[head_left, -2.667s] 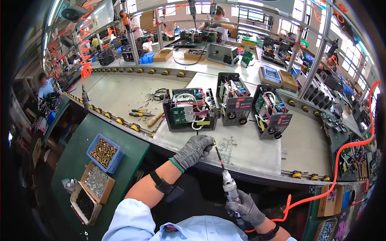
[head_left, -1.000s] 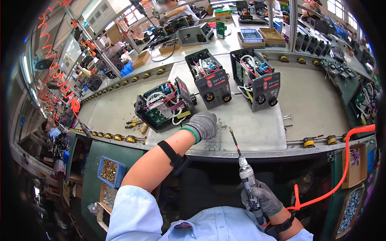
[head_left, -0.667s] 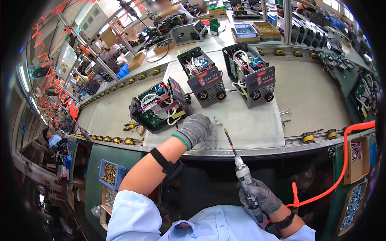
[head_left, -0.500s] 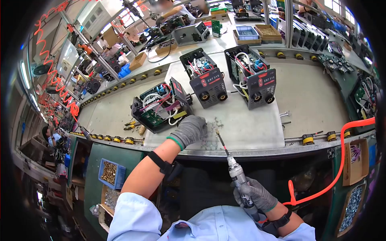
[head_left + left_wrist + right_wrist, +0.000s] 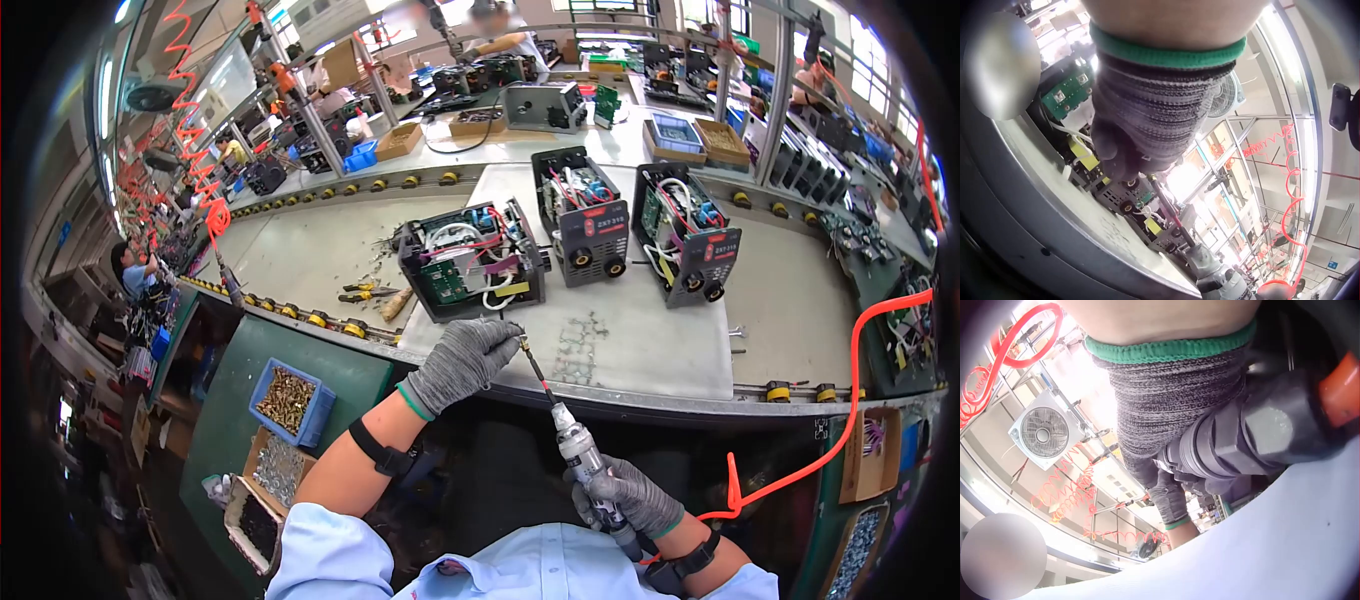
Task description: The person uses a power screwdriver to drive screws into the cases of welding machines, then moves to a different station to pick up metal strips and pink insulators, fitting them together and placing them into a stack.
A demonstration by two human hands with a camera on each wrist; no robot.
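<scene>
Head view: ZX7-315 panel [image 5: 592, 243]

Bright white light enters through the overexposed windows [image 5: 872, 75] at far right, supplemented by tube lights [image 5: 105, 98] at left. The pale work surface [image 5: 660, 350] is well lit; the space beneath [image 5: 480, 460] falls into deep shadow. Fisheye distortion bows straight edges, and the head view darkens towards its rim. Both wrist views show hazy, washed-out glare and a smooth blurred disc [image 5: 1002, 65] at the picture's left.
</scene>
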